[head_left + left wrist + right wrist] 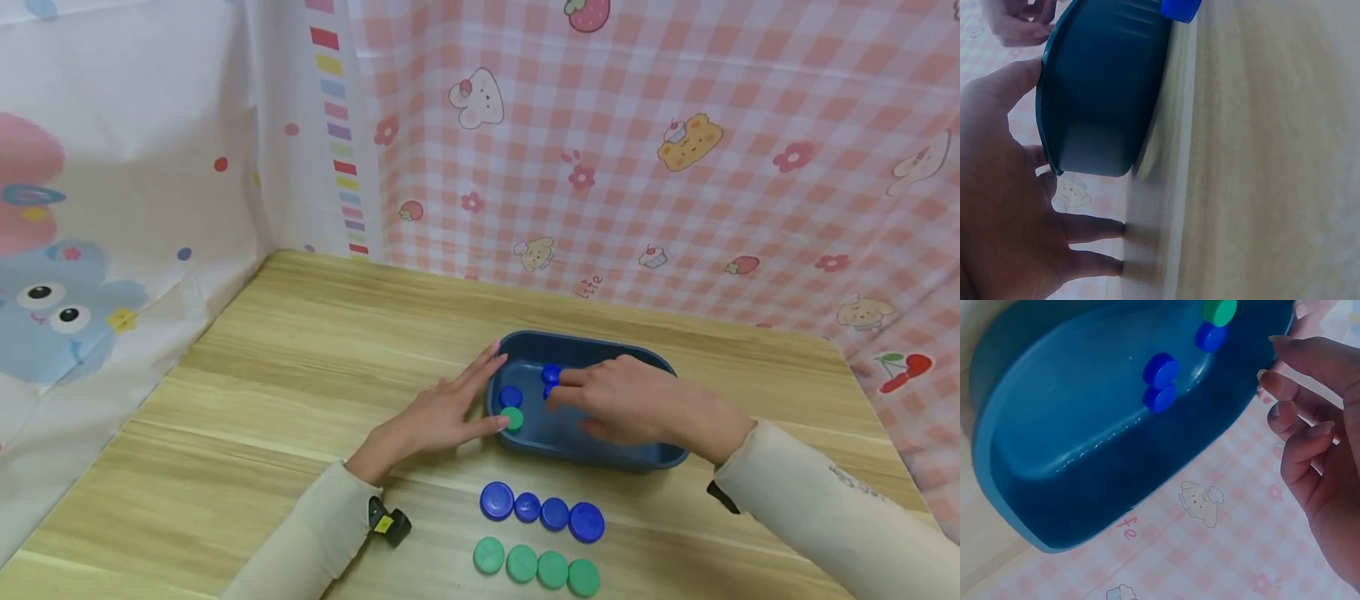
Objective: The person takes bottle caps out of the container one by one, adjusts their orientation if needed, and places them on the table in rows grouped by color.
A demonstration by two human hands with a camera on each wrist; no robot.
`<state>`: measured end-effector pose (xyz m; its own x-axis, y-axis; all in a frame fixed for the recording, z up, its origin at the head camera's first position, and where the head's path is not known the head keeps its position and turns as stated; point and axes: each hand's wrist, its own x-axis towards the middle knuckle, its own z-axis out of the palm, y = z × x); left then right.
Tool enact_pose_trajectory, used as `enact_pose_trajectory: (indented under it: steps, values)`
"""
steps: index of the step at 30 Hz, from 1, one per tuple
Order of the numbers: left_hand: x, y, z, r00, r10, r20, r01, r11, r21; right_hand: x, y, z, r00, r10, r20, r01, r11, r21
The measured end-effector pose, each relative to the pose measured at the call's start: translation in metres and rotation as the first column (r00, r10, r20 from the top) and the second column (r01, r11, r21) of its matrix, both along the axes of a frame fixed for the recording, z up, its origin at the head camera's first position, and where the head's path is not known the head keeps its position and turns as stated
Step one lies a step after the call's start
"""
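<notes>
A dark blue oblong tray (551, 433) holds three blue caps (1161, 370) and one green cap (513, 418). My left hand (442, 414) is at the tray's left end, thumb on the rim beside the green cap. In the left wrist view, two of its straight fingers reach down to the tabletop. Over the tray is my right hand (633, 400), its fingers loosely bent and overlapping the blue caps in the head view. The right wrist view shows nothing between those fingers (1304, 400).
In front of the tray lies a row of several blue caps (554, 514). Nearer to me is a row of several green caps (552, 570). The wooden table (300, 358) meets a pink checked cloth (637, 192) at the back and a white printed cloth (150, 167) at left.
</notes>
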<state>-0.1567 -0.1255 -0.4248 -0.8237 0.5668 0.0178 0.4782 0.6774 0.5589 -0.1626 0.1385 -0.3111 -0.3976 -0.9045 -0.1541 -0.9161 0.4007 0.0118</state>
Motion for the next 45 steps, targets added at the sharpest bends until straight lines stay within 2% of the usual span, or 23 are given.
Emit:
enact_pose_trajectory:
  steps: [7, 16, 22, 29, 35, 45]
  values:
    - [0.000, -0.001, 0.002, 1.000, 0.005, 0.020, -0.005, 1.000, 0.007, -0.013, -0.011, -0.006, 1.000, 0.020, 0.005, -0.020, 1.000, 0.020]
    - [0.000, -0.001, 0.003, 1.000, -0.009, -0.004, 0.009, 1.000, 0.010, -0.027, -0.026, -0.017, 0.999, 0.011, 0.034, -0.012, 0.999, 0.043]
    - [0.001, -0.001, 0.002, 1.000, -0.004, -0.004, 0.004, 1.000, 0.011, -0.036, -0.037, -0.027, 1.000, 0.022, 0.017, -0.023, 0.998, 0.057]
    - [0.002, -0.001, 0.001, 1.000, -0.006, -0.002, 0.006, 1.000, 0.015, -0.042, -0.048, -0.040, 1.000, 0.001, 0.008, -0.002, 0.992, 0.125]
    - [0.003, 0.000, 0.001, 1.000, 0.000, 0.009, -0.001, 1.000, 0.013, -0.047, -0.052, -0.044, 0.999, -0.035, 0.006, 0.034, 0.984, 0.177]
    - [0.001, -0.001, 0.003, 1.000, -0.001, 0.013, 0.001, 1.000, 0.014, -0.049, -0.056, -0.050, 0.999, -0.029, 0.022, 0.023, 0.978, 0.205]
